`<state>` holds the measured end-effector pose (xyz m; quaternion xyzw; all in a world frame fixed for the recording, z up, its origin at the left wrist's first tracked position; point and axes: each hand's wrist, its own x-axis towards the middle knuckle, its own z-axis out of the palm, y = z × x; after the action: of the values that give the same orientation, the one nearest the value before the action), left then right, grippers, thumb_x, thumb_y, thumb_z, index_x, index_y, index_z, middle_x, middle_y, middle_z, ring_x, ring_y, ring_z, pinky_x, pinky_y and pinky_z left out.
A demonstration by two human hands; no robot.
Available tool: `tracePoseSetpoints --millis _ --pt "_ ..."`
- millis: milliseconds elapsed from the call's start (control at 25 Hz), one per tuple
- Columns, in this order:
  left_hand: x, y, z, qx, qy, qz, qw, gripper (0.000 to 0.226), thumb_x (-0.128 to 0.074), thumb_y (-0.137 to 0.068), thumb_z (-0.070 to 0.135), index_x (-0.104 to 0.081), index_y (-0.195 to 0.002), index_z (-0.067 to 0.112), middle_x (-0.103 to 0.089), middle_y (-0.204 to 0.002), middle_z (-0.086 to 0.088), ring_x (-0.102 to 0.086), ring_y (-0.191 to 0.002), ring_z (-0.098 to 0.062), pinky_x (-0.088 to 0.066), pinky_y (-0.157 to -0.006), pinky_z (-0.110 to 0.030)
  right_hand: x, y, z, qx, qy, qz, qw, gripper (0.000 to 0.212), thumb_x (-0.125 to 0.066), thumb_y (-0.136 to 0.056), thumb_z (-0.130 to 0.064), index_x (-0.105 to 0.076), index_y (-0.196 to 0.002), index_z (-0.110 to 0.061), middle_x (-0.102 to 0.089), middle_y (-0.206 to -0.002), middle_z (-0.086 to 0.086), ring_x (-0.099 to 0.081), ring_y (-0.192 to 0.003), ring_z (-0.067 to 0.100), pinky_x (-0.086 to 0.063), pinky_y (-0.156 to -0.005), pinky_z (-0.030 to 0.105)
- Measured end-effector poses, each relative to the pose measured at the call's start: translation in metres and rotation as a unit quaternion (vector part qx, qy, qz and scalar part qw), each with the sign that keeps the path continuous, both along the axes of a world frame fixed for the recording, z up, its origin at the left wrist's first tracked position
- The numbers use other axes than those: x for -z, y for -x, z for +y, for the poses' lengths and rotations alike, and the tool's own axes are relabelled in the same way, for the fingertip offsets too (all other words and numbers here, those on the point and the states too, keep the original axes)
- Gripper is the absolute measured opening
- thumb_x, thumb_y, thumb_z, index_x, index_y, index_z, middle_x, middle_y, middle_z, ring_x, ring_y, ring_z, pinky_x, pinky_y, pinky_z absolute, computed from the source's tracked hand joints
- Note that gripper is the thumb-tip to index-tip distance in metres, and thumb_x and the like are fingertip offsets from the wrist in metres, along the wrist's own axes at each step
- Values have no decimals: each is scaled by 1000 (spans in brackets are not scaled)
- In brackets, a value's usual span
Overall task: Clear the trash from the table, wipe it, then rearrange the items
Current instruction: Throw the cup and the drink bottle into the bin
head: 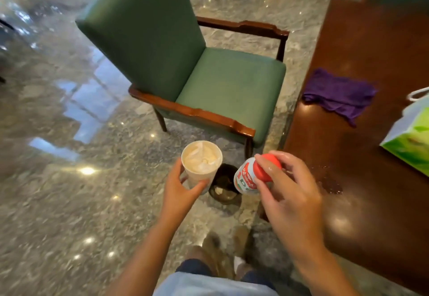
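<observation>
My left hand (180,185) grips a white paper cup (201,161) with crumpled tissue inside, held upright above the floor. My right hand (286,191) holds a small white bottle with a red cap (247,177) by its top, tilted. Both hang just above a small dark trash bin (226,183) on the floor, which has some scraps in it. The dark wooden table (362,179) is to the right, with a wet spill patch (328,179) near its edge. A purple cloth (340,94) lies on the table farther back.
A green upholstered armchair (209,72) with wooden arms stands beside the table, right behind the bin. A green and white paper bag (413,142) sits at the table's right edge. The floor is shiny stone. My shoes (222,249) are below the bin.
</observation>
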<state>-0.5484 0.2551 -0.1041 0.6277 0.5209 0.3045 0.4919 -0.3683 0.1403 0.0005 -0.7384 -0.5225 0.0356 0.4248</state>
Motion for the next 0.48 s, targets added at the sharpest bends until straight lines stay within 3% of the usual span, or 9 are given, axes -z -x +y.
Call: tracePoseSetpoints --millis 120,240,280,400,480 --pt "44 10 18 -6 11 14 1000 70 -78 -60 36 -45 -120 55 -51 -119 32 -50 -116 2 -48 -88 -18 52 28 29 29 39 11 999 34 -64 -79 -19 -65 -112 -14 -63 -109 9 -58 -99 18 -49 -86 27" --pt "108 11 42 -9 59 54 997 74 -83 -60 28 -49 -125 30 -50 -119 8 -50 -116 -12 -50 -94 -39 132 54 49 68 74 4 995 30 -58 -81 -22 -68 -108 -13 -64 -106 8 -56 -99 14 -45 -90 21" --pt "130 11 51 1 65 68 996 73 -84 -60 27 -50 -125 24 -50 -118 4 -50 -114 -13 -48 -94 -41 161 59 55 84 82 9 993 29 -61 -80 -20 -68 -108 -13 -63 -106 8 -56 -99 14 -44 -91 20" --pt "202 9 71 55 65 112 990 66 -86 -62 25 -50 -117 27 -52 -112 6 -48 -108 -10 -42 -88 -25 247 65 74 157 140 36 977 37 -77 -70 -5 -69 -105 -12 -61 -107 9 -60 -96 18 -50 -87 25" --pt "251 4 84 92 66 123 986 63 -86 -63 27 -49 -113 32 -51 -108 9 -48 -103 -9 -38 -83 -21 300 64 89 195 162 73 964 39 -79 -67 0 -70 -103 -12 -61 -106 10 -61 -93 22 -55 -81 32"
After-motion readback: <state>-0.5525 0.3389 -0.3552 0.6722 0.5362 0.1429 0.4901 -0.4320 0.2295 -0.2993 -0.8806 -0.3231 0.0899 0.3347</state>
